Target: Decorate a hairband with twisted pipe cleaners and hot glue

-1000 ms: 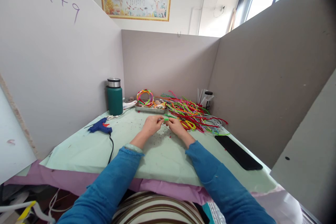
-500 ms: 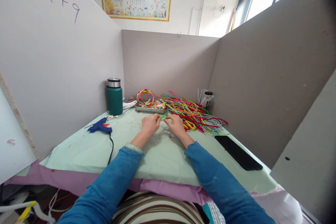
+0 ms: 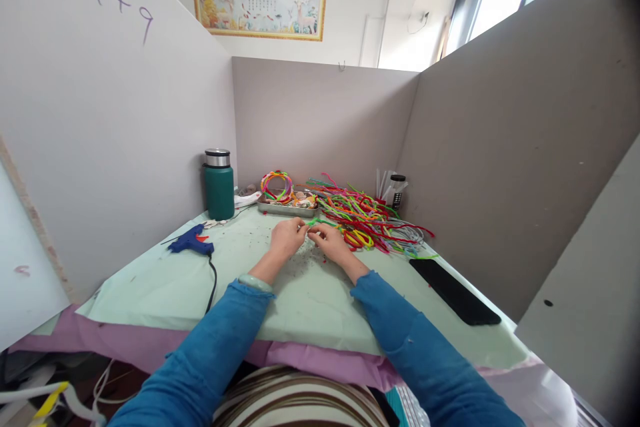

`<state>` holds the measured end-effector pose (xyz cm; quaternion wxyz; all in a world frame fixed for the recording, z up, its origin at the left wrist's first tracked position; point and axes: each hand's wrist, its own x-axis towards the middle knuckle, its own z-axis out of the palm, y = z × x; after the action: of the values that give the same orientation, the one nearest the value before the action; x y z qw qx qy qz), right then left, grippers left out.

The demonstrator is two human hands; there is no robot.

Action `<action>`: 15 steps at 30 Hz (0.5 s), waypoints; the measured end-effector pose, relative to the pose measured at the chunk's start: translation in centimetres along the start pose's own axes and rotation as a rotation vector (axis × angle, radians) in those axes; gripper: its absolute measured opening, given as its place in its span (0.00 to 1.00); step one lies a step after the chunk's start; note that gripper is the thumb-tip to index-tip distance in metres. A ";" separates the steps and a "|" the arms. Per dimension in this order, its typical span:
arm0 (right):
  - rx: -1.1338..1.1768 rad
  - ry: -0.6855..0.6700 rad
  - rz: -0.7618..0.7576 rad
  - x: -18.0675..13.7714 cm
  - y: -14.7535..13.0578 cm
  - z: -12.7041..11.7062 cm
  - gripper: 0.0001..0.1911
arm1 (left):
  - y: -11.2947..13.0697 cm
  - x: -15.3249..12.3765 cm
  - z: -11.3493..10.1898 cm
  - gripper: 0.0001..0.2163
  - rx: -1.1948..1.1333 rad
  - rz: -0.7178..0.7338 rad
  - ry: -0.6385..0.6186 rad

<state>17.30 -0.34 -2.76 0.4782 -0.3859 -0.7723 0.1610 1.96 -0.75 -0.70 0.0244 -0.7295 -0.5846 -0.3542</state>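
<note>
My left hand (image 3: 286, 239) and my right hand (image 3: 330, 241) meet over the middle of the pale green mat (image 3: 150, 280). Both pinch a small green pipe cleaner (image 3: 315, 221) whose tip pokes out between the fingertips. Just beyond the right hand lies a tangled heap of coloured pipe cleaners (image 3: 370, 217). Both sleeves are blue, and a pale bangle sits on my left wrist.
A blue glue gun (image 3: 190, 242) with a black cord lies at the left. A green flask (image 3: 219, 185) stands at the back left beside a metal tray (image 3: 285, 207) holding coloured rings. A black phone (image 3: 454, 290) lies at the right. Grey partition walls enclose the desk.
My hands have drawn slightly closer together and shifted a little away from me. The green pipe cleaner between them is now mostly covered by the fingers.
</note>
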 end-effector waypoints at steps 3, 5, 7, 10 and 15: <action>0.075 -0.041 0.023 0.0 -0.2 0.0 0.07 | -0.1 0.1 0.2 0.12 -0.044 0.053 -0.037; 0.085 -0.066 0.036 0.0 -0.2 0.1 0.07 | -0.2 0.2 0.3 0.12 -0.069 0.075 -0.056; 0.089 -0.075 0.055 0.0 0.0 0.3 0.06 | -0.2 0.3 0.4 0.12 -0.092 0.090 -0.069; 0.132 -0.073 0.101 0.0 0.5 0.5 0.05 | -0.2 0.3 0.4 0.12 -0.110 0.109 -0.070; 0.194 -0.142 0.158 -0.1 1.1 0.7 0.05 | 0.0 0.2 0.2 0.12 -0.104 0.109 -0.099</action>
<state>17.21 0.40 -3.80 0.4434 -0.3850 -0.7522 0.2990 2.08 -0.48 -0.78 -0.0234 -0.7771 -0.5254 -0.3457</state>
